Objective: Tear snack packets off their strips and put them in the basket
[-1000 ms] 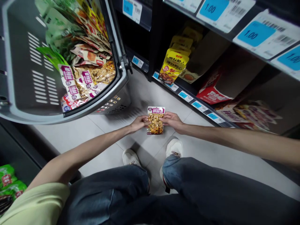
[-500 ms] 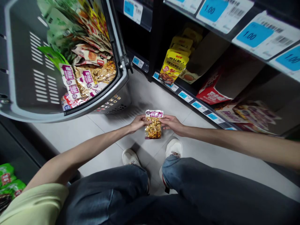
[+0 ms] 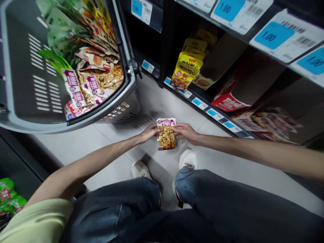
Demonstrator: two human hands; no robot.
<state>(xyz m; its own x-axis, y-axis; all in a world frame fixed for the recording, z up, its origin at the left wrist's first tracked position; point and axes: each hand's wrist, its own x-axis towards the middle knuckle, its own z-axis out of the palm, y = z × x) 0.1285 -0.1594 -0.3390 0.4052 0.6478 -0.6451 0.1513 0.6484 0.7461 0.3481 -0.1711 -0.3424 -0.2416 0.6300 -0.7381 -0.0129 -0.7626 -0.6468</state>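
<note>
Snack packet (image 3: 166, 139), held face-up between both hands above the floor tiles (image 3: 149, 94) and in front of the shoes (image 3: 188, 158). Its white-and-purple header points away from the person; golden-brown pieces show through the film below. The left hand (image 3: 149, 132) pinches the left edge and the right hand (image 3: 187, 132) the right, near the header—both closed on the packet, though the fingers behind it are hidden. To the left stands a grey basket (image 3: 63, 127), well apart from the packet, in which similar purple-labelled packets (image 3: 92, 84) lie among other pouches. To the right, a low shelf bears yellow pouches (image 3: 186, 71) and a red carton (image 3: 229, 98). The step in hand appears to be a two-handed hold, with the packet squared to view. Any next move calls for a light grip—the film looks slack—and, if one hand opens, a secure pinch by the other.
</note>
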